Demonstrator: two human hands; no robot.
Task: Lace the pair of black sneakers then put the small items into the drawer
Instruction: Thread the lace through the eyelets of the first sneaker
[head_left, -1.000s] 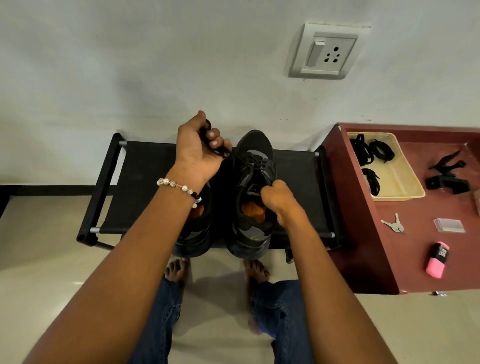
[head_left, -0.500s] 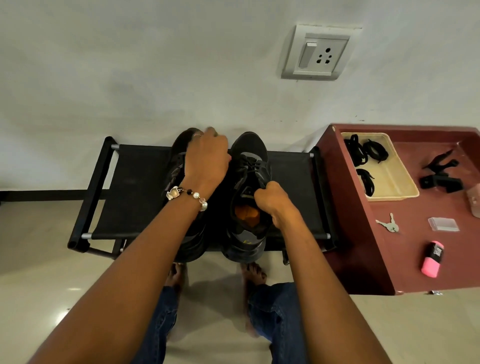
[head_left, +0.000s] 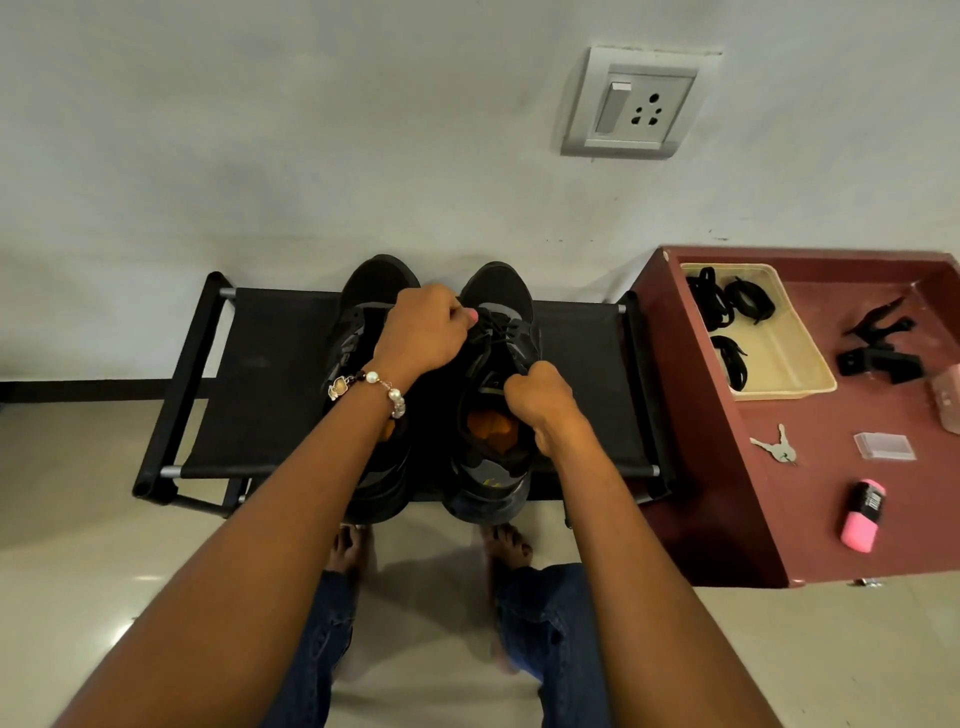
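- Sneakers: the right sneaker (head_left: 496, 358) and the left sneaker (head_left: 366, 332) stand side by side, touching, on the black rack (head_left: 270, 374) against the far wall, toes to the wall.
- Handling, as a judgement: the uppers look soft and light, the soles stiff; the lace (head_left: 491, 332) is thin, limp and likely to slip, so it is best taken near its tip and held taut.
- Left hand (head_left: 423, 338): fingers curled, reaching across from over the left sneaker to the far lacing of the right sneaker; it appears to pinch the lace, though the contact is hidden.
- Right hand (head_left: 537, 397): clenched at the near end of the lacing, above the orange insole; it seems to grip a lace end, but this cannot be confirmed.
- Both forearms extend straight from the near edge.
- Small items, namely keys (head_left: 776, 447) and a pink tube (head_left: 862, 514), lie in the open drawer (head_left: 675, 415) on the right.
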